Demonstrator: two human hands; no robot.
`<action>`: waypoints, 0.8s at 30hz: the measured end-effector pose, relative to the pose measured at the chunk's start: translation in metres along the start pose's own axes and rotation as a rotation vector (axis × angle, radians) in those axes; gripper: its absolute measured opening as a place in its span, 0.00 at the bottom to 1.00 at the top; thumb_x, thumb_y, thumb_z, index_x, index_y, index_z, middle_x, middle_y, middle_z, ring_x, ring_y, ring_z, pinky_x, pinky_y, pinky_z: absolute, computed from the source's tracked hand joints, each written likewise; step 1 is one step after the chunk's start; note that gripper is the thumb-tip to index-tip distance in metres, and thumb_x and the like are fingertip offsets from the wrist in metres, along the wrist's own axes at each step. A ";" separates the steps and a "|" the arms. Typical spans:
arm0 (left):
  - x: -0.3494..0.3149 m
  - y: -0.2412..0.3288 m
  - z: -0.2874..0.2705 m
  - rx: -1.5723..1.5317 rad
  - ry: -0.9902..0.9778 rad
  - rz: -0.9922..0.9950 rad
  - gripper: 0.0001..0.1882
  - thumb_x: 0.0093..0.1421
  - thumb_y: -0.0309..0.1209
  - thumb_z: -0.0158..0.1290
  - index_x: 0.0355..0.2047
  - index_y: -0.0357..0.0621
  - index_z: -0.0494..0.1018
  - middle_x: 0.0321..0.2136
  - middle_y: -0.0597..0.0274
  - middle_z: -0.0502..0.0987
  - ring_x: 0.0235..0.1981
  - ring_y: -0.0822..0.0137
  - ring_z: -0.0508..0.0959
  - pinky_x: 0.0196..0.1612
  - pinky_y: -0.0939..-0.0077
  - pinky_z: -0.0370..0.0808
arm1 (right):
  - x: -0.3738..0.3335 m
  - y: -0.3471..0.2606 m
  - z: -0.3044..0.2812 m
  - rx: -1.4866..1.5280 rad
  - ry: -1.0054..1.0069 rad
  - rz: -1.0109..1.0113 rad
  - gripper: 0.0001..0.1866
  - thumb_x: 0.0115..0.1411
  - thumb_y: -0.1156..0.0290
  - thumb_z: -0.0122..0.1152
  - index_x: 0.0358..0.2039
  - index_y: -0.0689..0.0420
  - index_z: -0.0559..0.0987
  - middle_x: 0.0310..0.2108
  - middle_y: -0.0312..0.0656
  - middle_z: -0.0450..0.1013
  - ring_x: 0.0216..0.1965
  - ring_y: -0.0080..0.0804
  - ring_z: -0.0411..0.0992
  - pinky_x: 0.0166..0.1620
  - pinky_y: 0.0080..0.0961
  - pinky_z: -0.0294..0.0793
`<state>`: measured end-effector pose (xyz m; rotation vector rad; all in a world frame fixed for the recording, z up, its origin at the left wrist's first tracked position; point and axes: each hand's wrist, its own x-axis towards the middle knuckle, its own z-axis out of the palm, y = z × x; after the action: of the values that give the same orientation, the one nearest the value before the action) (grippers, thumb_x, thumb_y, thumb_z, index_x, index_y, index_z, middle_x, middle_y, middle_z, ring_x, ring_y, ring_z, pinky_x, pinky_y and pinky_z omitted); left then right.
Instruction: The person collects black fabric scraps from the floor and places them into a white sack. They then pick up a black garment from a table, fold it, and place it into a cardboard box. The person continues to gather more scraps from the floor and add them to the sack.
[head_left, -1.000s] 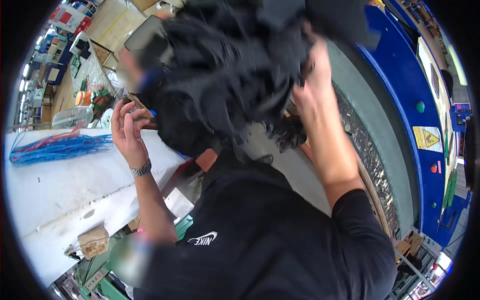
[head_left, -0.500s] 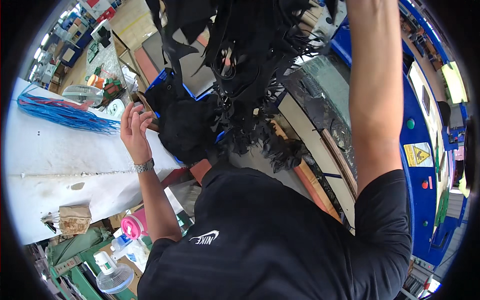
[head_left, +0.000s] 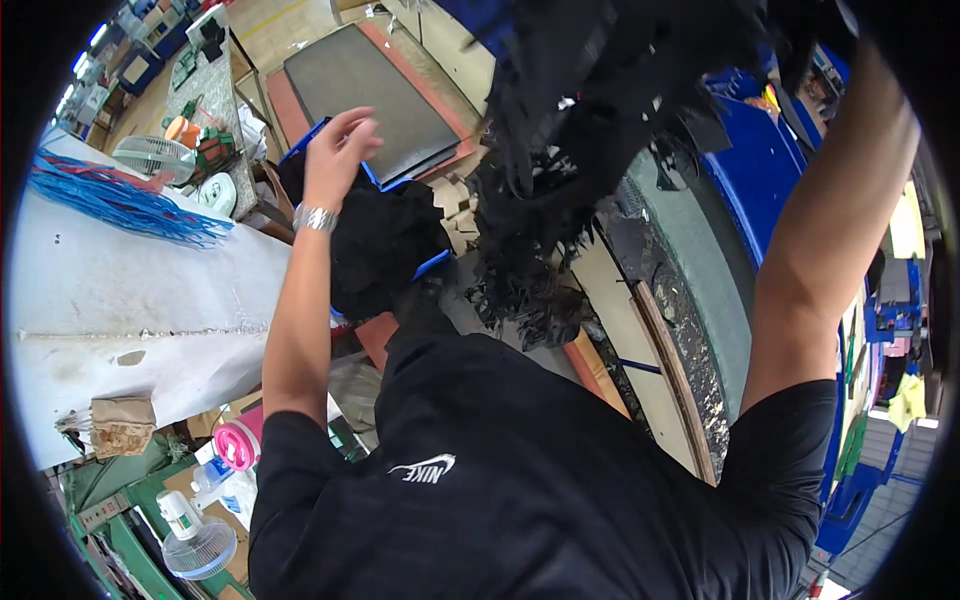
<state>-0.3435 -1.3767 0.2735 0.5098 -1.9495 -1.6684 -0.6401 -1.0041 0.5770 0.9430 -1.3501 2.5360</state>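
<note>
A large tangled bundle of black sheet offcuts [head_left: 600, 110], cut into ragged strips, hangs at the top of the head view. My right forearm [head_left: 835, 230] reaches up along its right side; the hand itself lies beyond the top edge, so its grip is hidden. My left hand [head_left: 338, 150], with a metal watch on its wrist, is raised left of the bundle, apart from it. Its fingers are loosely bent and slightly blurred, with nothing in them. Below it, more black pieces [head_left: 385, 235] fill a blue bin [head_left: 432, 265].
A dark grey board [head_left: 370, 95] lies on a reddish one beyond my left hand. To the left runs a white-covered table [head_left: 150, 300] with blue cords [head_left: 120, 200]. A blue machine [head_left: 745, 170] stands right. Behind on the left are a fan [head_left: 198, 545] and a pink jug [head_left: 238, 443].
The black bundle and my right arm have shifted right, uncovering the grey board. My left hand has moved up and to the right, over the bin's far side.
</note>
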 end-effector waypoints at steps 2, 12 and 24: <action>0.044 -0.023 0.017 0.036 -0.101 -0.053 0.20 0.66 0.39 0.56 0.52 0.39 0.76 0.42 0.58 0.81 0.38 0.69 0.83 0.38 0.78 0.77 | -0.005 -0.004 -0.013 -0.103 0.051 -0.038 0.13 0.65 0.70 0.51 0.43 0.65 0.76 0.42 0.50 0.79 0.42 0.42 0.80 0.52 0.42 0.81; 0.230 -0.137 0.181 0.277 -0.513 -0.538 0.37 0.53 0.61 0.62 0.41 0.34 0.79 0.32 0.57 0.81 0.28 0.70 0.80 0.29 0.72 0.79 | -0.139 -0.007 -0.060 -0.640 0.528 -0.198 0.13 0.65 0.68 0.52 0.43 0.64 0.76 0.42 0.49 0.78 0.43 0.41 0.79 0.52 0.42 0.80; 0.278 -0.281 0.331 0.325 -0.381 -0.658 0.40 0.42 0.55 0.70 0.48 0.37 0.78 0.51 0.44 0.79 0.50 0.56 0.81 0.51 0.65 0.77 | -0.295 0.001 -0.024 -0.945 1.061 -0.210 0.14 0.65 0.66 0.54 0.43 0.63 0.76 0.42 0.48 0.78 0.44 0.40 0.78 0.53 0.41 0.79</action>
<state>-0.7784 -1.3278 0.0009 1.1241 -2.5391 -1.9385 -0.4156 -0.9332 0.3975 -0.3785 -1.5629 1.4247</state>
